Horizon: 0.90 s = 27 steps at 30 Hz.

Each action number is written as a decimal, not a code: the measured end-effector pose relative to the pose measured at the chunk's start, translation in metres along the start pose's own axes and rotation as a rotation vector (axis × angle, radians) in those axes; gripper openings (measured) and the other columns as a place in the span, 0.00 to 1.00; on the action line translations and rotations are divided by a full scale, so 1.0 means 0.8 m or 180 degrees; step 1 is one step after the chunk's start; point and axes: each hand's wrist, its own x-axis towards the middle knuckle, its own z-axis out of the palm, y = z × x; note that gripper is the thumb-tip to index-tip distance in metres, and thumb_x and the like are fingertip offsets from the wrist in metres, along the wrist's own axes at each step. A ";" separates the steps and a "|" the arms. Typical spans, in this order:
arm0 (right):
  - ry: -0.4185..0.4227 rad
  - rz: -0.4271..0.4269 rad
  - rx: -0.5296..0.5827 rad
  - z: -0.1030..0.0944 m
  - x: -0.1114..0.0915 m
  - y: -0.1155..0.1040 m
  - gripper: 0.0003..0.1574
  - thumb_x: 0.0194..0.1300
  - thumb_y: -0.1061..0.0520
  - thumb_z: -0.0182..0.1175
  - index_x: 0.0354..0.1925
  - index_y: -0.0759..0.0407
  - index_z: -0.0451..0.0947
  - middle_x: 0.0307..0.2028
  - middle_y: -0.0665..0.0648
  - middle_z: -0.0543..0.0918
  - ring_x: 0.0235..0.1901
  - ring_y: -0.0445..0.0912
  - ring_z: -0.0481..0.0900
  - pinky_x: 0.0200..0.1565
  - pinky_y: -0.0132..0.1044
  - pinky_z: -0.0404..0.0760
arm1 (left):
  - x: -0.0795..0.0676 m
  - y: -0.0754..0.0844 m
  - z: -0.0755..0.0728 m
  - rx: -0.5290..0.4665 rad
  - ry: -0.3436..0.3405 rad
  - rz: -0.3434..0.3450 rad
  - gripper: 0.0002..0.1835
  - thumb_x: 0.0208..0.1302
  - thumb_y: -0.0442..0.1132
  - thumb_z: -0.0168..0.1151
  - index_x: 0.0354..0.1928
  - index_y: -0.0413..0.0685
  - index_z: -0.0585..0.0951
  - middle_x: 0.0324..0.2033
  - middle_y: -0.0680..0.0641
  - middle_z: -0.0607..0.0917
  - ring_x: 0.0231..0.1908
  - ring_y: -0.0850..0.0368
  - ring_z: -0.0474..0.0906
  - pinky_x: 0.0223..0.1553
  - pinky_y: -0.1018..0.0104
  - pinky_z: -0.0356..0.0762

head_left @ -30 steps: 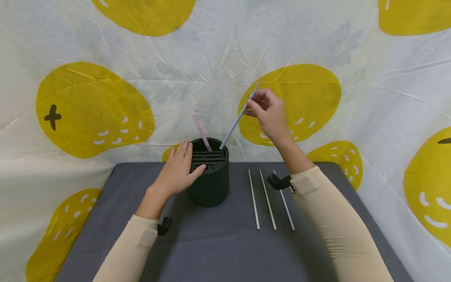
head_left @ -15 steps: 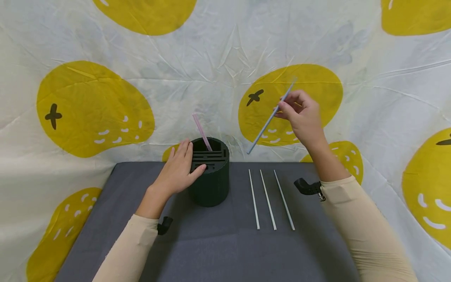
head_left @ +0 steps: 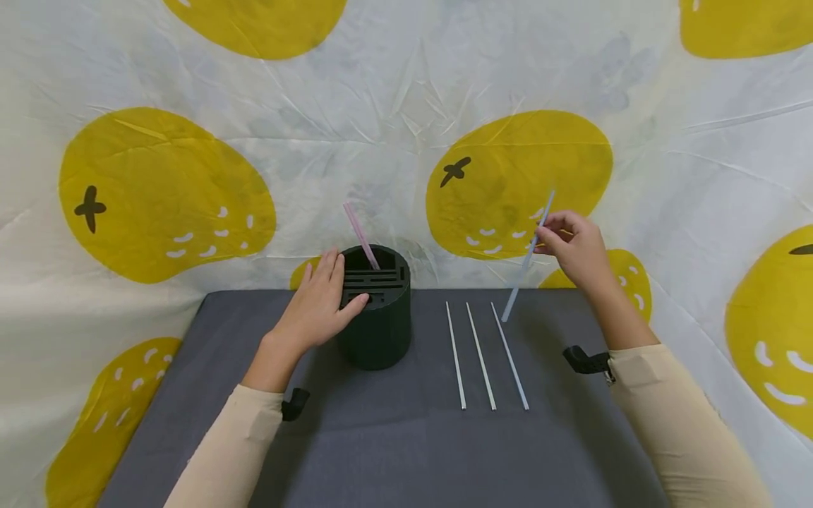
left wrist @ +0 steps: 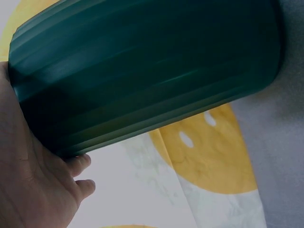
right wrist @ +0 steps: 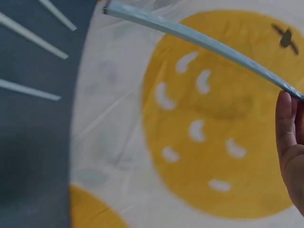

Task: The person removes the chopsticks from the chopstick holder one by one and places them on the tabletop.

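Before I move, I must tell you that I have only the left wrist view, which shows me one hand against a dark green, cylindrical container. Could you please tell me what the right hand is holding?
Observer: The fingers of the right hand pinch a slender, straight, light blue stick.
Operator: Thank you. From my side I see only the outer wall of the dark green, cylindrical container. Is anything standing inside it?
Observer: Yes, in the head view a slender, translucent-looking pink stick sticks up out of its top, tilted rather than upright.
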 end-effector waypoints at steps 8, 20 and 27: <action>-0.0227 0.0378 -0.0558 -0.015 -0.019 0.063 0.18 0.75 0.60 0.61 0.54 0.74 0.75 0.37 0.59 0.80 0.30 0.33 0.85 0.34 0.26 0.86 | -0.001 -0.004 -0.001 0.0051 -0.0020 -0.0009 0.54 0.75 0.74 0.37 0.82 0.36 0.42 0.83 0.39 0.37 0.83 0.43 0.33 0.79 0.35 0.35; -0.0744 0.0642 -0.0957 -0.003 -0.039 0.143 0.19 0.78 0.57 0.59 0.53 0.74 0.77 0.43 0.73 0.83 0.32 0.42 0.87 0.35 0.27 0.86 | -0.006 -0.005 -0.005 0.0013 -0.0006 -0.0048 0.53 0.76 0.72 0.40 0.82 0.36 0.43 0.83 0.40 0.38 0.83 0.44 0.32 0.79 0.36 0.33; -0.1002 0.0861 -0.0987 0.008 -0.048 0.177 0.18 0.77 0.59 0.60 0.53 0.75 0.77 0.38 0.70 0.85 0.34 0.54 0.88 0.39 0.41 0.90 | -0.008 -0.005 -0.004 0.0009 0.0025 -0.0042 0.53 0.76 0.72 0.39 0.82 0.36 0.44 0.83 0.40 0.38 0.83 0.44 0.33 0.79 0.35 0.35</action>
